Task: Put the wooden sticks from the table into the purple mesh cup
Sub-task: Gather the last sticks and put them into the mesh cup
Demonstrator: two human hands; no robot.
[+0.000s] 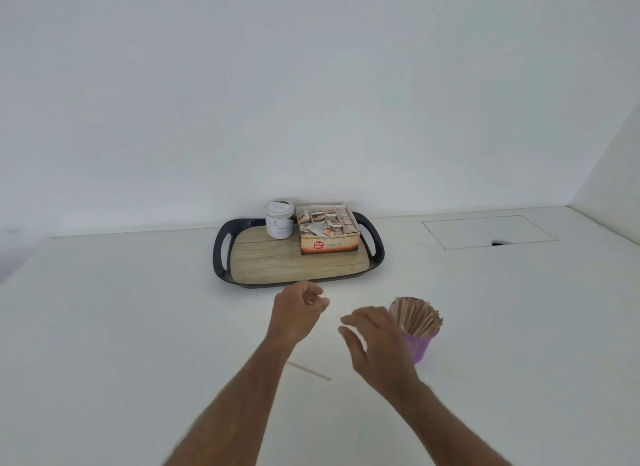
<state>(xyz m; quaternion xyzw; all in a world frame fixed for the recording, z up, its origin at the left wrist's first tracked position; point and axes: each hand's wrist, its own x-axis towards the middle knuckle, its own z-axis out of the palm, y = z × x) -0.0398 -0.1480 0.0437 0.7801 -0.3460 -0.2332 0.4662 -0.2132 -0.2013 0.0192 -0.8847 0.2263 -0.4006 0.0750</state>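
Left hand loosely curled, fingers bent in, nothing visible in it. Right hand spread, empty, just beside purple mesh cup packed with wooden sticks. One stick flat on table between forearms.

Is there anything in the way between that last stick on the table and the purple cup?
Only the right hand, which hangs open between the wooden stick on the table and the purple mesh cup. Otherwise the path looks bare. The cup is already crowded with sticks, so room is tight.
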